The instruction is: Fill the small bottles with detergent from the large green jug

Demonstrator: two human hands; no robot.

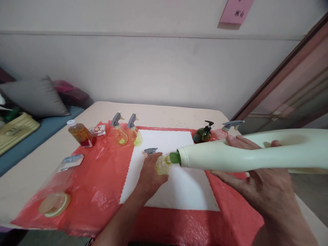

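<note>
Head view, sideways jug (pixel 246 159), yellow-tinged bottle (pixel 162 166)

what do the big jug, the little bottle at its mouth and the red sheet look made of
Big jug: probably plastic, opaque and satin, with a smooth moulded-in handle. Little bottle: see-through and yellowish, clear plastic or glass. Red sheet: likely thin plastic film, glossy, with wrinkles and highlights.

A pale table (pixel 159 114) carries a glossy red plastic sheet (pixel 99 184) across much of its top
</note>
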